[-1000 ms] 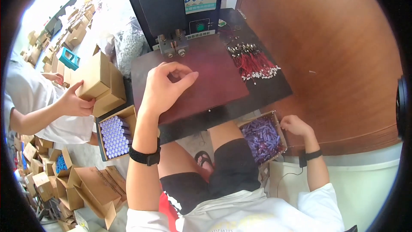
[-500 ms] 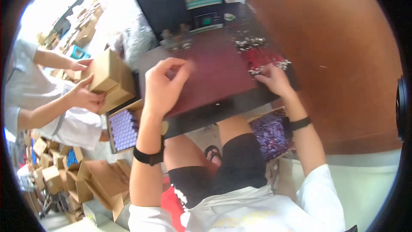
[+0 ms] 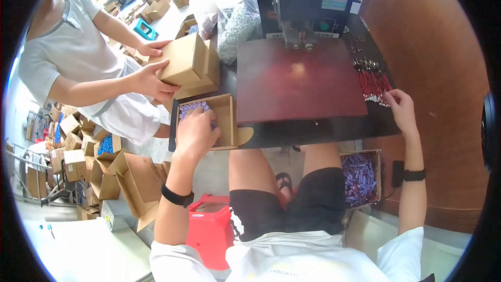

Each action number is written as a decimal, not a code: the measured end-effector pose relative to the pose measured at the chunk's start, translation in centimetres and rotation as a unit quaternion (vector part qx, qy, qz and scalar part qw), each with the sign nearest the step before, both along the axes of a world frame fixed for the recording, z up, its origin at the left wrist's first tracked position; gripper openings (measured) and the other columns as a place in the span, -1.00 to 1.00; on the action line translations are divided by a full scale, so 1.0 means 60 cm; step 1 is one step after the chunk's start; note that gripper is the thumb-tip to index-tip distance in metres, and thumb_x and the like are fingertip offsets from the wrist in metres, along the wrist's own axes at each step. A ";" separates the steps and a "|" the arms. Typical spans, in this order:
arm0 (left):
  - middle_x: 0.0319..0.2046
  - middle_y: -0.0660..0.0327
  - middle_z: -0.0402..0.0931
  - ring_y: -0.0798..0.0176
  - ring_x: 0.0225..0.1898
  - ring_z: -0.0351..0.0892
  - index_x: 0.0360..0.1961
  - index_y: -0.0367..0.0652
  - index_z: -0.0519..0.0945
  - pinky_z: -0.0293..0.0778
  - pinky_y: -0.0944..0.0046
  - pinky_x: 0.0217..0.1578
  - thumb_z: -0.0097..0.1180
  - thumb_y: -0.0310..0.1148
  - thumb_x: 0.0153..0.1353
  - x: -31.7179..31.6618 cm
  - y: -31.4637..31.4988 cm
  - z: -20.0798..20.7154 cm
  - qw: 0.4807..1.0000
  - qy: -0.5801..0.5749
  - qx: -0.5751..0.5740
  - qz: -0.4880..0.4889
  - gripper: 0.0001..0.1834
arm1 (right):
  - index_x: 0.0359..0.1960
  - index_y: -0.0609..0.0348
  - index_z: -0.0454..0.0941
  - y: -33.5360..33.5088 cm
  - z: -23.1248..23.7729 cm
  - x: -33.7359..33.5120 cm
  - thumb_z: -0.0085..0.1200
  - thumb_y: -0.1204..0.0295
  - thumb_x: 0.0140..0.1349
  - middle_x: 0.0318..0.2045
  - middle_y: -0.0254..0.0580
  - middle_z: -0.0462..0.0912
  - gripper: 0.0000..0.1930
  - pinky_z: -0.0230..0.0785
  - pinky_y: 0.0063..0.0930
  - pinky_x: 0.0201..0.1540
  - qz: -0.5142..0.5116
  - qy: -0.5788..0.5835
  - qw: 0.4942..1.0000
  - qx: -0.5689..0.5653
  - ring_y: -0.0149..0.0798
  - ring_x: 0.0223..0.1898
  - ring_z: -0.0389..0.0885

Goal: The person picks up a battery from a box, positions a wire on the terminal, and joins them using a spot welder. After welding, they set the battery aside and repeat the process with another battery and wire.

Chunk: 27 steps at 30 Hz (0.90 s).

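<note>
My left hand (image 3: 197,134) reaches down into a cardboard box at the mat's left, fingers curled at the purple battery cells (image 3: 192,107) that stand upright in it. A bit of purple shows between thumb and fingers; the fingertips are partly hidden. At the right end of the black table, my right hand (image 3: 403,108) pinches at the white-tipped near ends of a row of red wire leads (image 3: 371,81). The cardboard box (image 3: 226,117) shows a bare part on its right side. Between my hands lies a dark red mat (image 3: 302,86).
Behind the mat stands a black machine (image 3: 300,0) with a screen. A box of loose purple cells (image 3: 360,177) sits low by my right knee. At left another person (image 3: 99,68) holds a cardboard carton (image 3: 182,62). A brown panel (image 3: 433,73) borders the right; a red stool (image 3: 210,232) stands below.
My left hand has gone from above the mat down into the cell box on the left. My right hand stays at the red leads. The view has swung left.
</note>
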State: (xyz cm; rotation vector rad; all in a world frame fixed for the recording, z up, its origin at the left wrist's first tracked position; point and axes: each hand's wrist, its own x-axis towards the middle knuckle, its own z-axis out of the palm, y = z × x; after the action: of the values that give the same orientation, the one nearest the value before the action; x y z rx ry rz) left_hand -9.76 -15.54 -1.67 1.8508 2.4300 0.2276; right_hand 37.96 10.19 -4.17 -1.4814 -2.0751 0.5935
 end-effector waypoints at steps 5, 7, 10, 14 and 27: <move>-0.23 -0.03 0.62 -0.11 -0.10 0.62 -0.28 -0.24 0.68 0.60 -0.03 -0.10 0.25 -0.40 0.02 0.010 0.011 -0.027 0.997 0.048 0.034 0.057 -0.78 | -0.21 0.35 0.63 -0.011 0.037 -0.004 0.15 0.39 0.40 -0.44 -0.37 0.61 -0.79 0.36 -0.52 -0.25 -0.013 0.091 0.993 0.073 -0.51 -0.36 0.49; -0.21 -0.03 0.62 -0.11 -0.10 0.63 -0.27 -0.28 0.66 0.61 -0.02 -0.10 0.26 -0.42 0.03 0.010 0.020 -0.036 0.994 0.051 0.049 0.078 -0.77 | -0.19 0.33 0.62 -0.014 0.055 -0.004 0.15 0.38 0.41 -0.41 -0.43 0.60 -0.80 0.35 -0.56 -0.23 -0.011 0.109 0.990 0.089 -0.53 -0.33 0.48; -0.22 -0.11 0.61 -0.17 -0.08 0.61 -0.24 -0.35 0.59 0.55 -0.03 -0.02 0.31 -0.43 0.06 0.009 0.024 -0.052 0.991 0.094 0.013 0.091 -0.74 | -0.20 0.29 0.61 -0.028 0.081 -0.018 0.16 0.37 0.42 -0.40 -0.47 0.56 -0.80 0.32 -0.57 -0.25 -0.008 0.129 0.989 0.070 -0.55 -0.33 0.45; -0.25 -0.14 0.62 -0.21 -0.13 0.62 -0.28 -0.37 0.58 0.56 -0.07 -0.07 0.34 -0.42 0.08 -0.003 0.021 -0.061 0.991 0.115 0.037 0.057 -0.74 | -0.25 0.27 0.64 -0.045 0.108 -0.031 0.19 0.34 0.40 -0.40 -0.49 0.60 -0.80 0.30 -0.61 -0.26 -0.047 0.205 0.976 0.050 -0.59 -0.34 0.46; -0.49 0.03 0.64 0.13 -0.44 0.66 -0.33 -0.33 0.69 0.57 0.23 -0.28 0.31 -0.36 0.01 0.126 0.161 0.094 0.942 -0.185 0.266 -0.089 -0.75 | -0.22 0.21 0.61 -0.065 0.111 -0.144 0.15 0.44 0.41 -0.33 -0.43 0.63 -0.90 0.37 -0.65 -0.15 0.127 0.333 0.930 -0.091 -0.58 -0.26 0.54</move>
State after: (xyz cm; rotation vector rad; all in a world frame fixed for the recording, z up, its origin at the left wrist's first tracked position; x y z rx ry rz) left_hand -2.20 -5.89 3.96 1.9608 2.0535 1.1992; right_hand 29.29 6.32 2.47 -0.9080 -1.6941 1.2239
